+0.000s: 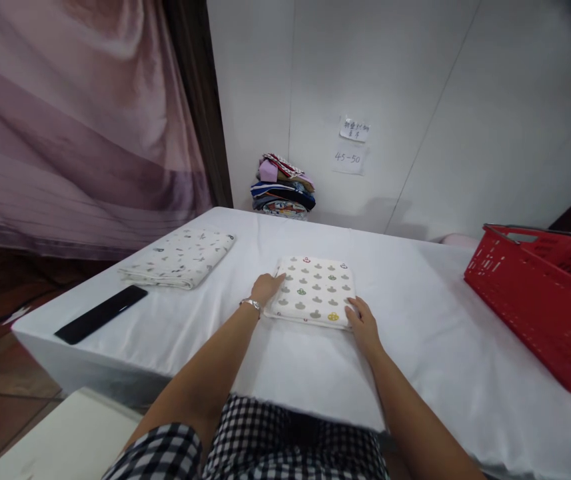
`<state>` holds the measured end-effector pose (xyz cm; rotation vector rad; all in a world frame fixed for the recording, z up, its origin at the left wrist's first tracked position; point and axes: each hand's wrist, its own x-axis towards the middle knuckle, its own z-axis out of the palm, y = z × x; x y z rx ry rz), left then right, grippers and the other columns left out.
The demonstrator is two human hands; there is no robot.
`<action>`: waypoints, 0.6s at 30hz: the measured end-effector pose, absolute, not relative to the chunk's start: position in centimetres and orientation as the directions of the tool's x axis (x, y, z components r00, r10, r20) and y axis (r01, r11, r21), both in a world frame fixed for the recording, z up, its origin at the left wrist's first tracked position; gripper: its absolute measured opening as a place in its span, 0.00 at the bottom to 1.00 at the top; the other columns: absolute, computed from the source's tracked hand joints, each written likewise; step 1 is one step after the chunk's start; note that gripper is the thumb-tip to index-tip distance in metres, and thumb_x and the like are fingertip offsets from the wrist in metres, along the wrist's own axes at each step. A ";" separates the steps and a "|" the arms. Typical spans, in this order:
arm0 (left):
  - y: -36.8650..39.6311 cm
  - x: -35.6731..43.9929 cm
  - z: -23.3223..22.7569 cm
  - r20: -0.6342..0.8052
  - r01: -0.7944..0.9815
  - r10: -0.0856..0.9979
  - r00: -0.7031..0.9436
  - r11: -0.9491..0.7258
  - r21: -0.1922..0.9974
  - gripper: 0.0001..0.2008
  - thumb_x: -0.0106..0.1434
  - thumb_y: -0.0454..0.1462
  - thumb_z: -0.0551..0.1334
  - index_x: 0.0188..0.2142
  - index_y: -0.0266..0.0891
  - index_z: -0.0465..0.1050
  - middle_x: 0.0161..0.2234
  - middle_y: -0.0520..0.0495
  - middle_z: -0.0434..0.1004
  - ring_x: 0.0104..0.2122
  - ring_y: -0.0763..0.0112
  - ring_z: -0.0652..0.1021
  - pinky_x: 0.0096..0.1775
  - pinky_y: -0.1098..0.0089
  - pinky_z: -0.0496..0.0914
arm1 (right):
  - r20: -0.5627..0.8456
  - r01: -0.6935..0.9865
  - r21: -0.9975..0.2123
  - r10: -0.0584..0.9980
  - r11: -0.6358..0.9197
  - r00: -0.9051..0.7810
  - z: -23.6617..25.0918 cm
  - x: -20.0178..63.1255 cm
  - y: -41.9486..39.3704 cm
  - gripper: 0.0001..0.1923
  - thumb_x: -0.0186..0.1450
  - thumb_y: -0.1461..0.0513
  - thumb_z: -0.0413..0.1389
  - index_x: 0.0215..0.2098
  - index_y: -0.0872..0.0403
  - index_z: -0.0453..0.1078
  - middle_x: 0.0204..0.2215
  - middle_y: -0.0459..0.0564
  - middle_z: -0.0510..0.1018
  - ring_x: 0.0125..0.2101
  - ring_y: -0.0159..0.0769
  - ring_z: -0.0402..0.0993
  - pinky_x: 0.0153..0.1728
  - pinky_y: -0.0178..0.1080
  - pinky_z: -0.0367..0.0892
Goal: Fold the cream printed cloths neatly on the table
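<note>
**Folded patterned cloth held flat at both near corners**

Landmark: the folded cloth [314,291], a cream square printed with small rows of motifs, lying mid-bench on the white-covered bench [415,313].

- Left hand [266,289] rests at the cloth's left edge, fingers laid loosely together and flat on the fabric; a bracelet sits on that wrist.
- Right hand [364,326] sits at the cloth's near right corner, fingers slightly spread, thumb on the top layer. Neither hand pinches; both press lightly.
- Handling, as a judgement: several soft layers, light, limp, no stiffness of its own. Lifted by one corner it would likely sag and unfold. Best taken at two opposite edges, fingers slid under the whole stack, thumbs on top. Surface looks matte, not slippery; nothing fragile.
- Left of the cloth, well apart: a second folded cloth [179,257] with a scattered print, and nearer the bench's front edge a dark flat slab [100,313], maybe a phone.
- Behind the cloth, against the wall: a pile of mixed fabrics [283,187], two paper notes above right.
- Right of the cloth, well apart: a red basket [540,300].
</note>
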<state>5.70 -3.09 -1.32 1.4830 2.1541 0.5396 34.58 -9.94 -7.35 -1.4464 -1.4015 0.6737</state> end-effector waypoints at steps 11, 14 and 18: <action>-2.0 6.1 -1.8 -0.110 0.793 0.946 -0.305 0.316 0.521 0.23 0.64 0.49 0.48 0.39 0.33 0.73 0.44 0.32 0.75 0.46 0.57 0.75 0.42 0.66 0.65 | 0.227 0.430 -0.894 0.956 0.130 0.185 -7.1 34.4 -10.2 0.21 0.60 0.50 0.53 0.47 0.51 0.73 0.57 0.53 0.65 0.57 0.45 0.61 0.55 0.46 0.60; -1.2 6.2 -1.5 -0.092 0.801 0.950 -0.297 0.300 0.518 0.28 0.62 0.54 0.48 0.39 0.33 0.73 0.45 0.30 0.74 0.46 0.53 0.74 0.43 0.65 0.65 | 0.241 0.436 -0.889 0.951 0.137 0.193 -7.5 34.3 -10.0 0.21 0.60 0.50 0.53 0.47 0.51 0.73 0.57 0.53 0.66 0.56 0.45 0.62 0.55 0.46 0.61; -0.1 6.4 -1.8 -0.083 0.803 0.949 -0.305 0.303 0.514 0.26 0.63 0.51 0.48 0.43 0.32 0.72 0.50 0.29 0.70 0.51 0.52 0.71 0.47 0.63 0.63 | 0.249 0.443 -0.885 0.949 0.143 0.192 -7.6 34.4 -9.9 0.20 0.60 0.51 0.53 0.47 0.51 0.73 0.57 0.53 0.66 0.56 0.45 0.62 0.55 0.46 0.61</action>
